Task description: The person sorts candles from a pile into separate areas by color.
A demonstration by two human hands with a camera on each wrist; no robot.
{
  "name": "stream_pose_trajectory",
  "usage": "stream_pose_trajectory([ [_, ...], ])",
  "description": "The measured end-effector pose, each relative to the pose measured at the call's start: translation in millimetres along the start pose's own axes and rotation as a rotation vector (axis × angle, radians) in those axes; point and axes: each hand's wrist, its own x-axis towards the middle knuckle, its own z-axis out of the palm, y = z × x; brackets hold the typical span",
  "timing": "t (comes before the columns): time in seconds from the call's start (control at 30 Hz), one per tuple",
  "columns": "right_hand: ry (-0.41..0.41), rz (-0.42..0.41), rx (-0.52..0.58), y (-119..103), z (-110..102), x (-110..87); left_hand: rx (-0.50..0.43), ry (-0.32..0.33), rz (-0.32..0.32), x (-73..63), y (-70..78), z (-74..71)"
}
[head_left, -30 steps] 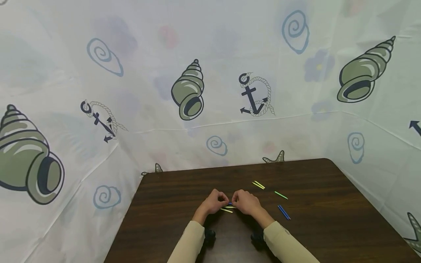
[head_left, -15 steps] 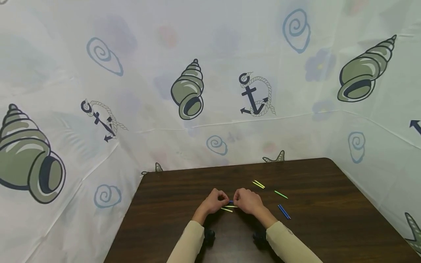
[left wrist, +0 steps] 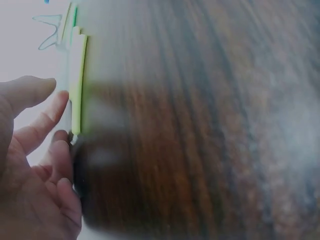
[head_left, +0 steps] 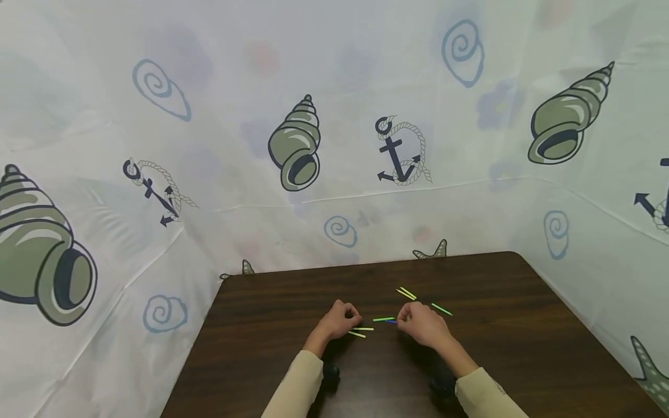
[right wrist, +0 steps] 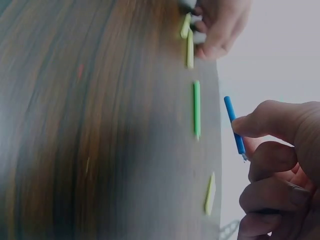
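Observation:
In the right wrist view my right hand (right wrist: 280,165) pinches a thin blue stick (right wrist: 234,125) between thumb and finger; it has a small pale, wick-like tip. A matching green stick (head_left: 384,319) lies on the table between the hands, close to the blue one's end. My left hand (head_left: 338,319) rests by two pale yellow sticks (head_left: 363,329). Seen from the left wrist, its thumb and forefinger (left wrist: 45,120) are slightly apart with nothing between them, and the yellow sticks (left wrist: 79,80) lie just beyond the fingertips.
The dark wooden table (head_left: 282,296) carries two more yellow sticks (head_left: 406,294) and another green stick (head_left: 441,309) beyond the right hand. A white cloth (head_left: 235,145) printed with shells and anchors hangs behind and at both sides.
My right hand has moved right, away from the left hand, with the blue stick. The green stick between them has come into view. The blue pair at right is no longer visible.

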Motion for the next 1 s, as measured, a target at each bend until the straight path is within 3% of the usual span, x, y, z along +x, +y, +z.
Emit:
stream_pose_trajectory([
  [0.23,0.033,0.043,0.057,42,-32,-20.5,0.137,0.025,-0.001,-9.9,32.4,3.6],
  [0.37,0.017,0.075,0.097,66,-42,-34.9,0.188,0.026,-0.037,-13.7,45.8,11.0],
  [0.6,0.016,0.104,0.151,100,-56,-49.8,0.209,0.02,-0.052,-14.2,49.7,22.5],
  [1.0,0.03,0.191,0.1,129,-76,-44.1,0.18,-0.014,-0.035,-3.5,62.1,26.2],
])
